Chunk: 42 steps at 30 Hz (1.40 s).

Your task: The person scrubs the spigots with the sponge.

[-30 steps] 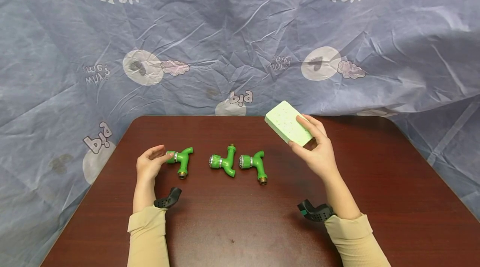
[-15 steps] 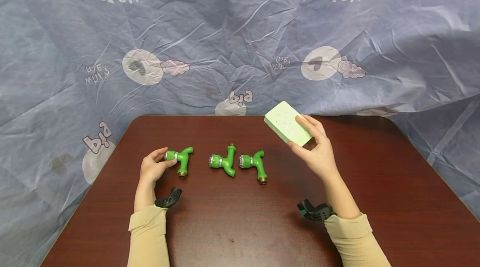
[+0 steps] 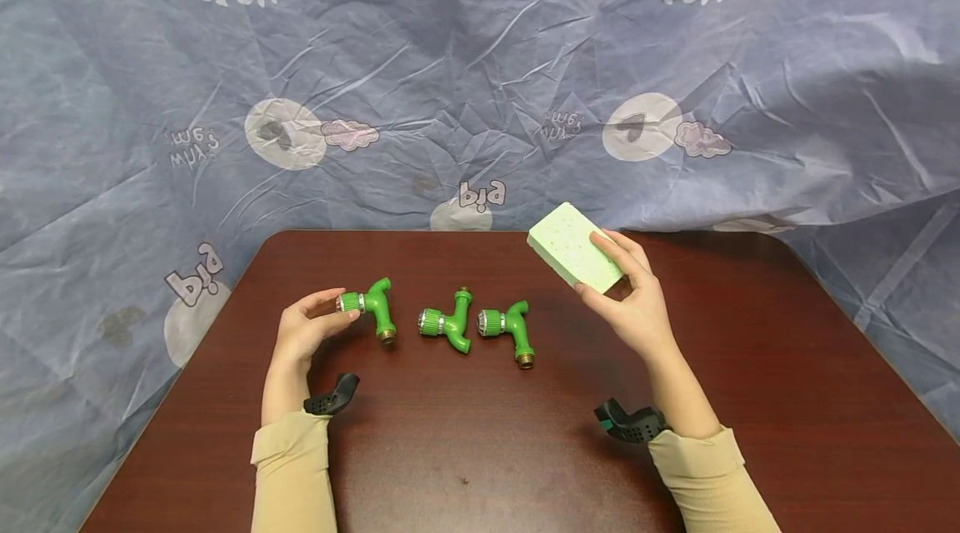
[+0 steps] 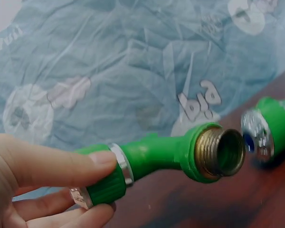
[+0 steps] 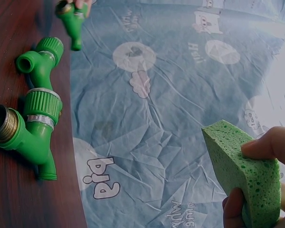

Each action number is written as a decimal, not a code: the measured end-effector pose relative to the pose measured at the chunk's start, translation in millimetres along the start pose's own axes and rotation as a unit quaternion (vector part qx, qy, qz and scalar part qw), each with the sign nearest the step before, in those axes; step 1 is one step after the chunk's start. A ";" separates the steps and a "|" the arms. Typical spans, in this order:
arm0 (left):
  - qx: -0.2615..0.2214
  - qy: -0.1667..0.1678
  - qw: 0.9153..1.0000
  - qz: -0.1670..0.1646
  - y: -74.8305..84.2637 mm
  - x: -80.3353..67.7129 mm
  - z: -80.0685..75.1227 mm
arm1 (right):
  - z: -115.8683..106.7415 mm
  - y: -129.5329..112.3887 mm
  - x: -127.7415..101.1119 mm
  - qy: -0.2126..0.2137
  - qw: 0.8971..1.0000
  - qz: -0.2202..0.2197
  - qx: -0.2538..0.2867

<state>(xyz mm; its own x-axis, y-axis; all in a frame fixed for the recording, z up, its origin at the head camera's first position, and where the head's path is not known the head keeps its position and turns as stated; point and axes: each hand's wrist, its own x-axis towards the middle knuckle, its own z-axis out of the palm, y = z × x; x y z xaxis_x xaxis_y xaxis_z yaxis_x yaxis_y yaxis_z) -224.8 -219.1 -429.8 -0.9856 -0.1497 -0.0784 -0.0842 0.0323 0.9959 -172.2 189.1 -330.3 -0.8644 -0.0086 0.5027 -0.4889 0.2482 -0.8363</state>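
My left hand (image 3: 303, 331) pinches a green tap (image 3: 378, 306) by its ribbed knob, thumb on the near side and fingers behind. In the left wrist view the brass threaded end (image 4: 223, 152) of that tap points right, above the table. My right hand (image 3: 633, 296) grips a light green sponge (image 3: 573, 248) by its edges, raised over the right part of the table. Pores show on the sponge's face in the right wrist view. Two more green taps lie between the hands: a middle tap (image 3: 450, 321) with its spout toward me, and a right tap (image 3: 512, 331) with its brass end toward me.
The dark red-brown table (image 3: 480, 450) reaches back to a wrinkled blue-grey cloth (image 3: 420, 83) with printed shapes and letters. Black wrist mounts (image 3: 630, 422) sit on both forearms at the beige sleeve cuffs.
My left hand has closed on the left tap's knob and raised it, shifting it slightly right and away from me. The right hand with the sponge has hardly moved.
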 end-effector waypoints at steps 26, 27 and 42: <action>-0.144 -0.076 0.981 0.103 47.7 -25.4 108.7 | 14.7 18.5 -4.2 -0.056 0.998 -0.021 0.036; -0.145 -0.077 0.981 0.105 47.7 -26.4 112.8 | 15.6 19.1 -4.6 -0.060 0.997 -0.025 0.038; -0.146 -0.048 0.979 0.132 43.6 -45.4 160.4 | 33.1 9.6 -11.4 -0.127 0.989 -0.054 0.058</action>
<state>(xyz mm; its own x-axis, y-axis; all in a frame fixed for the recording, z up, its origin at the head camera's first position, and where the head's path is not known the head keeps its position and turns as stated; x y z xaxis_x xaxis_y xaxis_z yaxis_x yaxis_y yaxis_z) -207.3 -52.4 -390.0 -0.9779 -0.0803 0.1930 0.2065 -0.2286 0.9514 -171.0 159.5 -351.3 -0.8013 -0.2759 0.5308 -0.5766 0.1198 -0.8082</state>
